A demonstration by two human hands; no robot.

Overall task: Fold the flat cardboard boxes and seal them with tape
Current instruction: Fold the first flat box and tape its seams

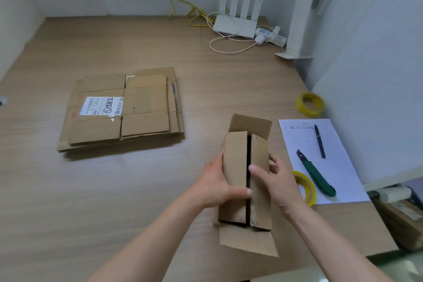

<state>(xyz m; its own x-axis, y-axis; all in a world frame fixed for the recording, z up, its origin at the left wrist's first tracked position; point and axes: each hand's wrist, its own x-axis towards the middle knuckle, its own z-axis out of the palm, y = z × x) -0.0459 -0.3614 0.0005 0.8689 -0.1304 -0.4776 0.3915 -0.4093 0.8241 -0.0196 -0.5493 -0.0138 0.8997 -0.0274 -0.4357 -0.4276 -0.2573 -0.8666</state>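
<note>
1. The small cardboard box [246, 181] stood on the surface [114, 190]; a dark gap between its two long flaps hid the inside.
2. Left hand [217, 184] and right hand [278, 181] gripped it, thumbs pressing the flaps.
3. Flat boxes [121, 112] lay well left.

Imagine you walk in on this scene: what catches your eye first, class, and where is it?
First, both hands, left hand and right hand, pressing two flaps of a small cardboard box together at the table's near right. Next, the stack of flat boxes at centre left. A yellow tape roll sits by the right wall.
</note>
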